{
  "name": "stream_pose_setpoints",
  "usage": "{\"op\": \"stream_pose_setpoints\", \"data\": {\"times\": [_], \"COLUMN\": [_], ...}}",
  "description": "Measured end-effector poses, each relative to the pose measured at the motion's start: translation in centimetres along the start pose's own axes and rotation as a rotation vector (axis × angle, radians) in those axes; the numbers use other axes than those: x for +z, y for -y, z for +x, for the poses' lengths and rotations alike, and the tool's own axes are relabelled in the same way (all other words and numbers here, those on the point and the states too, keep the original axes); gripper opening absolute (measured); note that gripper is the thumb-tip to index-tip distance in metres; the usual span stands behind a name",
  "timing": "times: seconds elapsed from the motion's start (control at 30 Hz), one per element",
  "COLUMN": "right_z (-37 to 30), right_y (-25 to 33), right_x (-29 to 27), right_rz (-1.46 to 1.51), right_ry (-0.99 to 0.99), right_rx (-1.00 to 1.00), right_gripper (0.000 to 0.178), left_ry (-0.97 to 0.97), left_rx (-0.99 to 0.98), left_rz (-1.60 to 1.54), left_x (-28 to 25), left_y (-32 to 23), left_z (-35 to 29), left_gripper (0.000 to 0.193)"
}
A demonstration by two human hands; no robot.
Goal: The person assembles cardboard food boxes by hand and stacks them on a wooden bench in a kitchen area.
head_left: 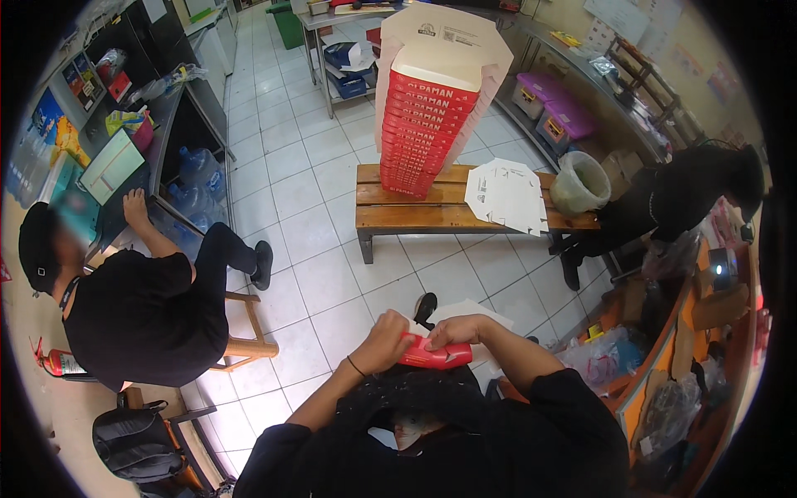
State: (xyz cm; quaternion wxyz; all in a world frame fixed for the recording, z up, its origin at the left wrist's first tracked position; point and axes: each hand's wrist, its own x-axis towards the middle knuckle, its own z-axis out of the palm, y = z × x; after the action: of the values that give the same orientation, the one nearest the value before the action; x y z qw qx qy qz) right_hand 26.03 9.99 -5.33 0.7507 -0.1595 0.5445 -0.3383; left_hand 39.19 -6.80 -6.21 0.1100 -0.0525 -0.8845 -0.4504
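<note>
Close to my body, I hold a red and white cardboard food box (438,358), partly folded, with its red side wall facing me. My left hand (388,342) grips its left end, fingers closed round the edge. My right hand (455,333) pinches the upper edge near the middle. Part of the box is hidden behind my hands. A pale flat cardboard sheet (475,310) shows just beyond my right hand. Ahead, a tall stack of red and white boxes (427,137) stands on a wooden bench (374,217), beside flat white box blanks (505,195).
A translucent bucket (579,184) stands at the bench's right end, near a person in black (693,199) bending over. At left another person (141,307) sits on a wooden stool (249,344) at a laptop (112,166). Shelves with plastic bags (602,355) line my right.
</note>
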Motion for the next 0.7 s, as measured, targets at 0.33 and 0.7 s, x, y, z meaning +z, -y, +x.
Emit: {"op": "stream_pose_setpoints", "data": {"times": [0.33,0.7], "right_z": [-4.3,0.3], "right_y": [3.6,-1.2], "right_x": [4.3,5.7], "right_rz": [-1.288,-0.468], "right_ry": [-0.703,-1.193], "right_rx": [-0.143,-0.661], "right_gripper": [0.031,0.024], "left_ry": [0.182,-0.066], "left_rx": [-0.368,-0.568], "left_rz": [-0.213,-0.548], "left_x": [-2.2,1.2], "left_y": [-0.2,-0.4], "left_z": [-1.3,-2.1], "left_gripper": [0.029,0.028]}}
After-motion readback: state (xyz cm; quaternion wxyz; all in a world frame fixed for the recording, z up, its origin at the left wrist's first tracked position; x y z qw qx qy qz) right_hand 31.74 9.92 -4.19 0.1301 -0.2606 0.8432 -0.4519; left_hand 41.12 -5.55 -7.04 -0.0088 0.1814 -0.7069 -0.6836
